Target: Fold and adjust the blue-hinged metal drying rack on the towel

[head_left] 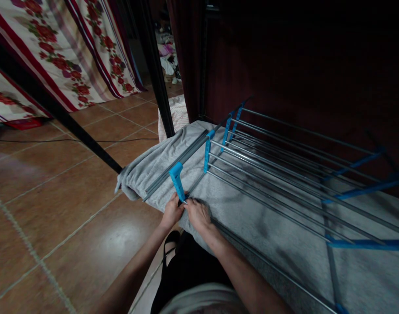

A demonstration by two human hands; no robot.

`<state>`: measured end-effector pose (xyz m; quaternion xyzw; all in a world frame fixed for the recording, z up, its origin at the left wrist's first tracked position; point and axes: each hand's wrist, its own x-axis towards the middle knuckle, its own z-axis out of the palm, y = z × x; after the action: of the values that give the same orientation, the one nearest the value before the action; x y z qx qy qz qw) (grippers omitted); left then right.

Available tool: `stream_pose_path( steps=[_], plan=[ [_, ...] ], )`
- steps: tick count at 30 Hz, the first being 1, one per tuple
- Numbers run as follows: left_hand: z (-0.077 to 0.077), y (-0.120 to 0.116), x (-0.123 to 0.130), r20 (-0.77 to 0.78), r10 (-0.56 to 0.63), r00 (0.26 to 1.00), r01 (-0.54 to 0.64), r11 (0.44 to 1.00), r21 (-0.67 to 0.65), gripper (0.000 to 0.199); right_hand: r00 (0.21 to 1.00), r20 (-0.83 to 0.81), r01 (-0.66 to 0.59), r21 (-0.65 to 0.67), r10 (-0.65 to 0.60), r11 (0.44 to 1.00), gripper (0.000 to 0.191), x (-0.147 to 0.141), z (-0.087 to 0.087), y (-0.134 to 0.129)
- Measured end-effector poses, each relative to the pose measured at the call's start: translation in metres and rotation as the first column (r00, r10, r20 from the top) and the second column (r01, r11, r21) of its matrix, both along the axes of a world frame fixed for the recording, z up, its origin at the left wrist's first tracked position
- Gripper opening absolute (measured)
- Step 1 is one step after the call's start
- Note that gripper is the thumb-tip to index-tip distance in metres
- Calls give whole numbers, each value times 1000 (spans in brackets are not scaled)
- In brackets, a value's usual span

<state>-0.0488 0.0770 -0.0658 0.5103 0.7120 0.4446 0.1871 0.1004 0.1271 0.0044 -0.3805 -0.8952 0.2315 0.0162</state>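
**A:** So we've got both hands at the near corner of the drying rack, right at the blue plastic joint where the rods end. Our left hand sits at 7 o'clock from the joint, fingers curled narrow and pinched on the grey cloth at the rod tip. Our right hand is at 5 o'clock, fingers bent and pressing that same cloth edge, touching the left.

**B:** How's the room around it?

**A:** The cloth drapes over the rack's near edge and hangs off the corner at 9 o'clock. Beyond that, the tiled floor at 8 to 10 o'clock. A black pole slants at 10, the flowered curtain behind it. At 12 to 3 it's a dark wall close behind the rack.
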Motion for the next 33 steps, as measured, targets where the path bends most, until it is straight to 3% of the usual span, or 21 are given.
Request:
stream_pose_path(
  steps=[8,18,33],
  plan=[
    [1,0,0,-15,-6,1000,5,1000,-3,40,1000,8,19,3,-19,1000,31,3,4,-4],
    [2,0,1,-35,36,999,-35,999,5,33,992,85,92,41,-95,995,25,43,2,-12],
    [-2,1,2,-49,76,996,-76,997,-8,31,996,52,77,21,-78,997,30,39,-2,-7]
  ],
)
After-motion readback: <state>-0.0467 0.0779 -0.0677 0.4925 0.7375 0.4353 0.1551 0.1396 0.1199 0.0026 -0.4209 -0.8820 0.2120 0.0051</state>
